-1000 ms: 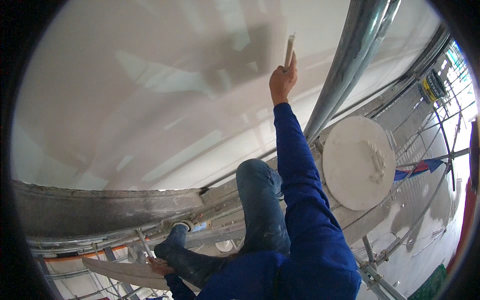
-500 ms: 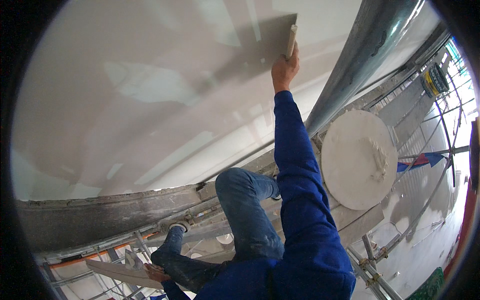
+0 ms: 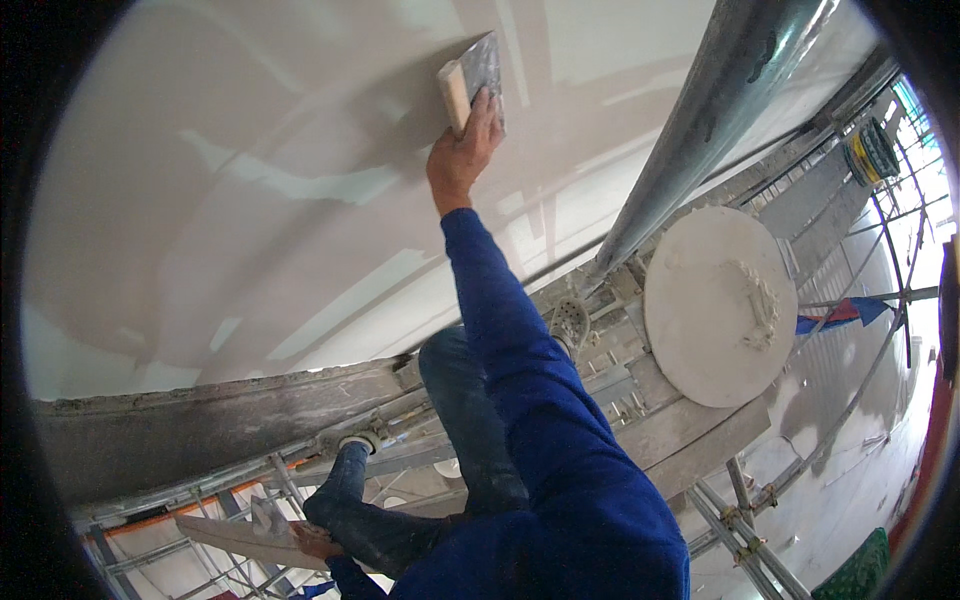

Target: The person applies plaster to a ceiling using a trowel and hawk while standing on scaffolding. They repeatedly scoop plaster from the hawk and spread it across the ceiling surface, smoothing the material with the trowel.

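Note:
My right hand [image 3: 462,155] grips the wooden handle of a flat steel trowel [image 3: 485,62] against a large pale wall surface [image 3: 200,260] marked with patches and streaks of filler. Low at the left, beside my bent legs, my left hand [image 3: 315,540] is closed on something I cannot make out, next to a small metal blade [image 3: 268,518] and a long board [image 3: 225,540]. To the right of my arm lies a round pale board [image 3: 700,300] with a lump of white paste [image 3: 760,310] on it.
A thick metal pole [image 3: 690,130] runs diagonally right of the trowel. A dark bucket [image 3: 870,150] sits on planks [image 3: 800,210] at far right. Scaffold tubes [image 3: 730,510] and couplers are below right, with red-and-blue cloth [image 3: 840,315] among them. A grey concrete ledge [image 3: 200,430] borders the wall's lower edge.
My right hand and trowel have moved left across the wall, and the trowel's blade shows more of its face. My left hand has stayed low beside my legs.

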{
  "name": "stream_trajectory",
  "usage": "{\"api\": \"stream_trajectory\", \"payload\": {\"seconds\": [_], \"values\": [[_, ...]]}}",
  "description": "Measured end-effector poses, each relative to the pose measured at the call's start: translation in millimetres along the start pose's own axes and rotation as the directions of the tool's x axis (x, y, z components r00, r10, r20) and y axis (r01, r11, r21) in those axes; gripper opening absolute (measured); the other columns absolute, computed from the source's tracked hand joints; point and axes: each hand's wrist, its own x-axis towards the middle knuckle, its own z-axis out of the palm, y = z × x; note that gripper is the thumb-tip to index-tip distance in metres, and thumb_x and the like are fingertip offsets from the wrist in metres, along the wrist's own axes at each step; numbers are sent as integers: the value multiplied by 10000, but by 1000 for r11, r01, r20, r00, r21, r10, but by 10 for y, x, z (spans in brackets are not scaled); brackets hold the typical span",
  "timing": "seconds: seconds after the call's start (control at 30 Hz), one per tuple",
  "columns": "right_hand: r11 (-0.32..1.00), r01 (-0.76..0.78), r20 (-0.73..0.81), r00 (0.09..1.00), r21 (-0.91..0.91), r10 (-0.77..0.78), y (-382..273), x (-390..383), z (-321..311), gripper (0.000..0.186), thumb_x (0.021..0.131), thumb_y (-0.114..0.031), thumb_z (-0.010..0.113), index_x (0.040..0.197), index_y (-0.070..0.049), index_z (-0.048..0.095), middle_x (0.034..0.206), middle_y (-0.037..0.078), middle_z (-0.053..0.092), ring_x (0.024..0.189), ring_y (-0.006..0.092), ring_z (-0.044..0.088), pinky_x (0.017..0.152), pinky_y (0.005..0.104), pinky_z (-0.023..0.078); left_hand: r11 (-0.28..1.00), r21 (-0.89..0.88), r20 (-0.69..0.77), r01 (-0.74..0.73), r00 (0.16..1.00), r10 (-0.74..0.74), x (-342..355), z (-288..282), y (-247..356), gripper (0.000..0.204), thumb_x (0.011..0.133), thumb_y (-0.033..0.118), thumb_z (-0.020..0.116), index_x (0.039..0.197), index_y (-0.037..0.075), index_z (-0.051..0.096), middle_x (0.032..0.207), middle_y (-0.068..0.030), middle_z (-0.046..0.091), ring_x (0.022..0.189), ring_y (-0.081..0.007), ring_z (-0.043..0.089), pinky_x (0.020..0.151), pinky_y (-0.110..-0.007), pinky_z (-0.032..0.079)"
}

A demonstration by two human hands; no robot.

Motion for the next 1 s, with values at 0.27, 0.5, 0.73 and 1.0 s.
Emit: {"api": "stream_trajectory", "payload": {"seconds": [0.27, 0.5, 0.73, 1.0], "values": [[993, -111, 215, 972, 43, 99, -768, -988, 144, 743, 721, 107, 530, 1438, -30, 390, 1443, 277, 385, 1327, 450, 346, 1121, 508, 251, 706, -503, 162, 499, 857, -489, 4, -171, 1057, 409, 953, 450, 573, 793, 75, 550, 516, 1, 404, 375, -90, 354, 356, -260, 293], [809, -568, 859, 481, 153, 175, -1617, -1742, -971, 483, 824, 44, 525, 1305, 5, 506, 1205, 213, 587, 1092, 372, 559, 975, 401, 423, 309, -729, 540, 611, 791, -287, 197, -325, 1901, 314, 934, 340, 636, 1042, 56, 559, 525, 37, 379, 377, -69, 345, 334, -247, 296], [842, -516, 964, -101, 160, -245, -2578, -1269, -2228, 419, 878, -88, 614, 1292, -43, 565, 1264, 155, 603, 1161, 346, 553, 978, 383, 436, 285, -716, 687, 637, 571, 449, 281, -815, 2235, 277, 907, 333, 672, 877, 67, 602, 576, 10, 490, 419, -74, 411, 376, -270, 348], [586, -88, 504, -418, 805, -756, -3472, -1017, -2474, 577, 799, -145, 689, 1355, -180, 543, 1442, 48, 485, 1368, 305, 392, 1128, 504, 280, 143, -796, 514, 588, 532, 673, 368, -1108, 2491, 263, 913, 255, 665, 917, 3, 590, 585, -7, 516, 465, -76, 459, 419, -277, 351]]}}
